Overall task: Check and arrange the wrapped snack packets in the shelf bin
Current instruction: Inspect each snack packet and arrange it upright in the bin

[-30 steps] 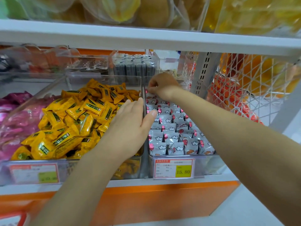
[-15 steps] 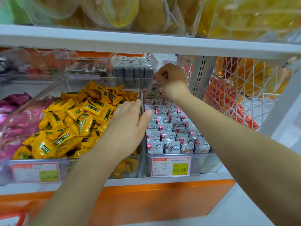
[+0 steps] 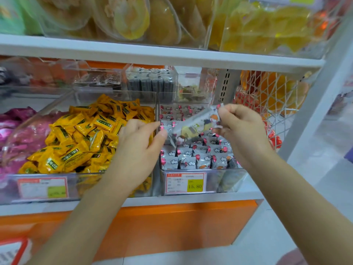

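The clear shelf bin (image 3: pixel 227 181), one of two at the front of the shelf, carries one price tag (image 3: pixel 186 183) and holds grey-and-white packets (image 3: pixel 193 161) standing upright in rows, dozens at least; an exact count cannot be read. One loose packet (image 3: pixel 193 127) is held tilted above these rows. It is judged light, soft and crinkly, with a slippery film, so it is best taken by its flat sealed ends. The right hand (image 3: pixel 242 129) pinches the upper end. The left hand (image 3: pixel 137 142) touches the lower end; a pinch cannot be confirmed.
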Demonstrator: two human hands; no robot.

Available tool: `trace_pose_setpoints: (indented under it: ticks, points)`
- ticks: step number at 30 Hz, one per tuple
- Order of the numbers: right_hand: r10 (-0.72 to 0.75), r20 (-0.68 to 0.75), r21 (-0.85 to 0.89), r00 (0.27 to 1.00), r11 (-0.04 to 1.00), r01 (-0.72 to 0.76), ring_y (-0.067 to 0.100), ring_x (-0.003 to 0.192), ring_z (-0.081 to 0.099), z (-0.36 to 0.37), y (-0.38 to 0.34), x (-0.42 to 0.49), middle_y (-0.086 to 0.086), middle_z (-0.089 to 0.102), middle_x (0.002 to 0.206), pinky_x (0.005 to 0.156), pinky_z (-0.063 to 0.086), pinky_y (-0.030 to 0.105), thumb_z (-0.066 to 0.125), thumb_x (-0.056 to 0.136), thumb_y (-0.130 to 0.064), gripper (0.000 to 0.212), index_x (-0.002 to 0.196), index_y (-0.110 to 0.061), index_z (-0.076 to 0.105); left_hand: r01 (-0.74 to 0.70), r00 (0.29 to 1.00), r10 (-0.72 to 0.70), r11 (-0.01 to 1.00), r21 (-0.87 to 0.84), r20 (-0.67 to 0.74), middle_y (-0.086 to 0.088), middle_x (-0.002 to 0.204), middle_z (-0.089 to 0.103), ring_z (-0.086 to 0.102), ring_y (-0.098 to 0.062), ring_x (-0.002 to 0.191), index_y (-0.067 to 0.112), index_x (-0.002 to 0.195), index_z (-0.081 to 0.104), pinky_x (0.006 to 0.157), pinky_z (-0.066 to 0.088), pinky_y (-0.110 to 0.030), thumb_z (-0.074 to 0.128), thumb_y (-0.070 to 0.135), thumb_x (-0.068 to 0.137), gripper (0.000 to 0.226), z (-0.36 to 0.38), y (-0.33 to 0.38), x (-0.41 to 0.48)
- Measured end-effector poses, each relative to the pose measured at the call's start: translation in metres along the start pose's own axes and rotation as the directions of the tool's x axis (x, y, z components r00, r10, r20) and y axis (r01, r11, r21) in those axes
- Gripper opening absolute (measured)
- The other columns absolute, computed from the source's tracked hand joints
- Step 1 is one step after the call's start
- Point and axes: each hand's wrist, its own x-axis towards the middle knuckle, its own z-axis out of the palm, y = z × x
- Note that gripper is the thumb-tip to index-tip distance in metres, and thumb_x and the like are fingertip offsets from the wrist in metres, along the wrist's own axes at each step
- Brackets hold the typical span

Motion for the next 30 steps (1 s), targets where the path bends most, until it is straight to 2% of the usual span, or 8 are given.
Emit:
trace_pose_setpoints:
  ticks: [3,6,10,13,16,19,27,30]
  points:
    - [0.095,0.043,0.203,0.995,0.974,-0.102,0.011,0.056,0.050,-0.003,0.004,-0.017,-0.004,0.050,0.057,0.060,0.051,0.023,0.052,0.094,-0.008,0.030,0.064,-0.009,0.052,0.006,1.000,-0.005,0.998,-0.060,0.025,0.003,0.101,0.043,0.035,-0.014,0.108,0.028,0.115,0.062,0.089,0.024,-0.026,0.038,0.043,0.090,0.038,0.000,0.005,-0.005]
    - [0.125,0.057,0.295,0.990,0.946,-0.137,0.012,0.057,0.051,-0.001,0.006,-0.022,0.000,0.050,0.061,0.061,0.052,0.022,0.050,0.095,-0.008,0.033,0.062,-0.009,0.050,0.004,1.000,-0.001,0.991,-0.137,0.021,0.009,0.095,0.042,0.036,-0.013,0.105,0.041,0.089,0.055,0.087,0.025,-0.027,0.034,0.048,0.086,0.023,-0.002,0.010,-0.007]
    - [0.144,0.104,0.341,0.984,0.924,-0.171,0.012,0.060,0.058,0.001,0.011,-0.021,0.014,0.054,0.079,0.062,0.053,0.020,0.052,0.094,-0.010,0.026,0.069,-0.004,0.055,-0.071,0.997,0.066,0.985,-0.155,-0.037,-0.003,0.076,0.046,0.041,-0.016,0.086,0.024,0.069,0.053,0.071,0.030,-0.034,0.032,0.038,0.095,0.036,-0.002,0.012,-0.003]
    - [0.150,0.207,0.427,0.967,0.875,-0.227,0.010,0.062,0.062,0.004,0.015,-0.021,0.010,0.063,0.076,0.062,0.053,0.018,0.054,0.091,-0.008,0.012,0.088,0.002,0.060,0.011,0.994,-0.044,0.952,-0.305,-0.102,-0.013,0.081,0.056,0.051,-0.016,0.076,0.003,0.083,0.054,0.068,0.039,-0.035,0.030,0.038,0.098,0.046,-0.001,0.015,-0.003]
    - [0.123,0.306,0.477,0.944,0.838,-0.264,0.011,0.063,0.065,0.006,0.017,-0.022,0.006,0.068,0.070,0.064,0.055,0.018,0.055,0.084,-0.003,0.009,0.086,0.000,0.063,0.092,0.968,-0.190,0.875,-0.476,-0.162,0.014,0.064,0.060,0.053,0.004,0.058,0.017,0.078,0.053,0.050,0.039,-0.011,0.028,0.038,0.099,0.039,0.002,0.017,-0.004]
    - [0.126,0.319,0.514,0.939,0.809,-0.283,0.013,0.061,0.067,0.006,0.018,-0.024,0.009,0.067,0.069,0.061,0.055,0.018,0.059,0.073,-0.003,0.024,0.095,0.007,0.059,0.100,0.958,-0.220,0.855,-0.509,-0.183,0.008,0.048,0.050,0.044,0.001,0.042,0.020,0.064,0.047,0.040,0.030,-0.008,0.028,0.041,0.099,0.044,0.002,0.015,-0.002]
    - [0.163,0.234,0.523,0.959,0.810,-0.265,0.012,0.057,0.065,-0.003,0.019,-0.021,0.007,0.063,0.062,0.056,0.053,0.017,0.049,0.089,0.005,0.009,0.085,0.002,0.057,0.189,0.973,-0.228,0.738,-0.647,0.024,0.004,0.044,0.042,0.034,-0.008,0.045,0.020,0.045,0.052,0.044,0.032,-0.016,0.033,0.041,0.098,0.060,-0.003,0.014,-0.003]
    - [0.184,0.200,0.476,0.962,0.840,-0.259,0.013,0.056,0.065,-0.005,0.021,-0.021,0.004,0.063,0.058,0.055,0.053,0.018,0.049,0.090,0.006,0.014,0.080,-0.003,0.055,0.207,0.975,-0.192,0.630,-0.748,0.108,0.004,0.048,0.050,0.038,-0.006,0.047,0.024,0.060,0.065,0.045,0.038,-0.014,0.037,0.037,0.096,0.047,-0.006,0.017,-0.004]
